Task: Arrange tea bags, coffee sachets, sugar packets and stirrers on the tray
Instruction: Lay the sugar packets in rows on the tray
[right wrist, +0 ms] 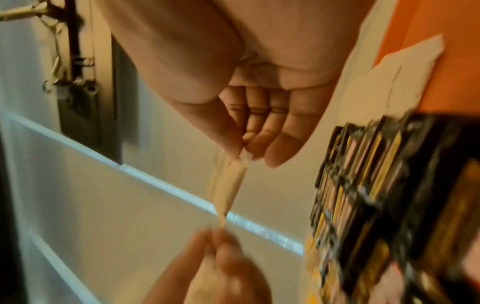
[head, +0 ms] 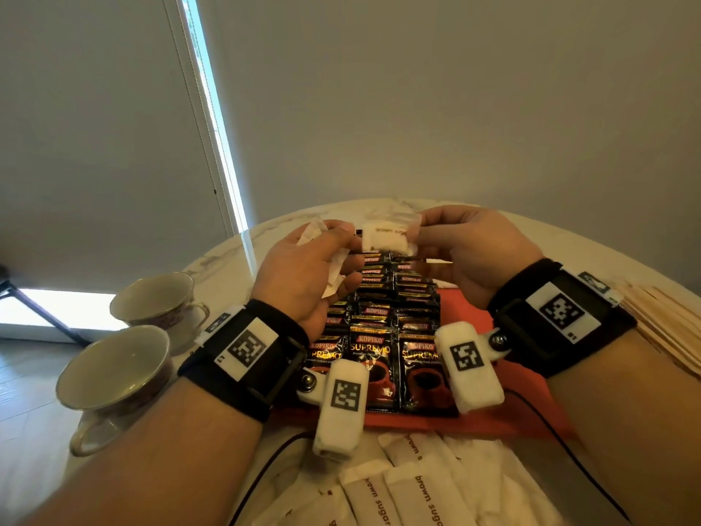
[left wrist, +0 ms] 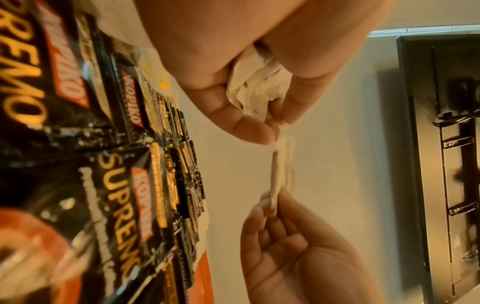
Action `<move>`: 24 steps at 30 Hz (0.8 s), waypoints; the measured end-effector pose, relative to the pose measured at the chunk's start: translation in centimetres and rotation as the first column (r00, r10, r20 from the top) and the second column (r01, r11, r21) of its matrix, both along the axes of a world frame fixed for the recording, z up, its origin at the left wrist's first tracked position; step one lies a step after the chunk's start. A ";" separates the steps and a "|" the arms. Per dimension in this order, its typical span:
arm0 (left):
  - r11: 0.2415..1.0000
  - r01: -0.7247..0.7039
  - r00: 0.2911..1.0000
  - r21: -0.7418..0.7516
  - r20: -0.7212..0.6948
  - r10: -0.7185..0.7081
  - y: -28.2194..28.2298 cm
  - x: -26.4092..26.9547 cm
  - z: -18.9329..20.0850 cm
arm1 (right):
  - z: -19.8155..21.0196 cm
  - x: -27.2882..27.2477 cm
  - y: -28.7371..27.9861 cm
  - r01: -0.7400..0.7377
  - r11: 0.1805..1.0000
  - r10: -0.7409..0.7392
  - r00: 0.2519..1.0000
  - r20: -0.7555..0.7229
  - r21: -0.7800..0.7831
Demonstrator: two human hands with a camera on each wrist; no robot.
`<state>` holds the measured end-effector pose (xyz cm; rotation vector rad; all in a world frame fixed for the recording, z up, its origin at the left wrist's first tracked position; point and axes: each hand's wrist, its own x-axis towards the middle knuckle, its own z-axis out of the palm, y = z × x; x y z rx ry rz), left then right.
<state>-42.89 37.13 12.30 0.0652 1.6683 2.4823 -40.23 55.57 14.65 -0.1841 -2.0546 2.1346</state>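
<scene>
Hanging between both hands above tray (head: 531,415): sugar packet (head: 385,237) – right hand (head: 474,256) pinches one end, left hand (head: 303,275) thumb and fingertip pinch other, more packets (left wrist: 255,86) bunched in left palm – coffee sachets (head: 383,328) in rows on tray below, loose packets (head: 417,487) nearer, stirrers (head: 667,320) right, cups (head: 113,366) left

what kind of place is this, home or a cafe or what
Probably a room in a home or a hotel, not a cafe: a round marble-look table against a plain wall, two china teacups, a window blind beside it, and a red tray of coffee sachets.
</scene>
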 end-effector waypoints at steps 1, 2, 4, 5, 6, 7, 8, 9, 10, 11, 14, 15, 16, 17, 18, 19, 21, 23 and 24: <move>1.000 0.007 1.000 0.007 0.011 -0.007 0.0 0.0 0.0 | -0.1 -0.2 0.9 0.052 0.998 -0.051 0.999 0.014 -0.026; 1.000 0.011 1.000 0.017 0.027 -0.011 0.0 0.0 0.0 | -0.3 -0.4 1.9 0.113 0.992 -0.111 0.993 0.039 -0.049; 0.999 0.012 0.998 0.051 0.063 -0.015 0.0 -0.2 0.0 | -1.2 -0.8 3.9 0.238 0.968 -0.227 0.965 0.130 -0.081; 0.998 0.011 0.997 0.069 0.077 -0.016 0.0 -0.2 0.0 | -1.8 -1.0 4.8 0.288 0.955 -0.270 0.944 0.191 -0.073; 0.996 0.011 0.996 0.084 0.088 -0.019 0.1 -0.1 0.0 | -2.3 -1.2 5.6 0.323 0.946 -0.303 0.919 0.251 -0.038; 0.995 0.011 0.995 0.095 0.096 -0.020 0.1 -0.1 -0.1 | -2.8 -1.3 6.3 0.342 0.939 -0.332 0.893 0.304 0.019; 0.995 0.015 0.995 0.102 0.099 -0.025 0.2 -0.1 0.0 | -3.2 -1.5 6.8 0.345 0.935 -0.351 0.871 0.344 0.082; 0.994 0.019 0.994 0.103 0.101 -0.029 0.2 0.0 0.0 | -3.5 -1.5 7.2 0.332 0.932 -0.362 0.853 0.376 0.144; 0.994 0.023 0.994 0.104 0.102 -0.034 0.2 0.0 0.0 | -3.8 -1.6 7.4 0.314 0.929 -0.367 0.839 0.401 0.195; 0.994 0.025 0.994 0.105 0.103 -0.036 0.2 0.0 0.0 | -4.0 -1.7 7.5 0.298 0.926 -0.372 0.828 0.419 0.233; 0.994 0.021 0.994 0.111 0.105 -0.033 0.0 -0.2 0.0 | -4.5 -2.1 7.9 0.269 0.917 -0.381 0.811 0.444 0.295; 0.994 0.018 0.994 0.112 0.105 -0.029 -0.1 -0.2 0.0 | -4.5 -2.2 7.9 0.258 0.920 -0.373 0.810 0.453 0.296; 0.994 0.015 0.994 0.112 0.105 -0.027 -0.1 -0.3 -0.1 | -4.6 -2.3 8.0 0.249 0.923 -0.365 0.810 0.459 0.295; 0.994 0.012 0.994 0.112 0.107 -0.024 -0.1 -0.4 -0.1 | -4.7 -2.4 8.0 0.244 0.923 -0.363 0.809 0.461 0.299; 0.993 0.012 0.994 0.113 0.109 -0.024 -0.2 -0.4 -0.1 | -4.7 -2.5 8.1 0.241 0.921 -0.364 0.811 0.458 0.306; 0.994 0.012 0.993 0.111 0.112 -0.024 -0.1 -0.4 -0.2 | -4.8 -2.6 8.1 0.239 0.920 -0.364 0.815 0.451 0.311; 0.994 0.018 0.993 0.106 0.116 -0.031 0.0 -0.5 -0.2 | -4.8 -2.6 8.2 0.240 0.918 -0.366 0.820 0.440 0.316; 0.995 0.027 0.992 0.100 0.119 -0.039 0.0 -0.5 -0.4 | -5.0 -2.7 8.2 0.245 0.914 -0.374 0.816 0.440 0.323; 0.994 0.031 0.992 0.101 0.119 -0.043 0.0 -0.5 -0.4 | -5.1 -2.7 8.2 0.241 0.911 -0.377 0.814 0.442 0.334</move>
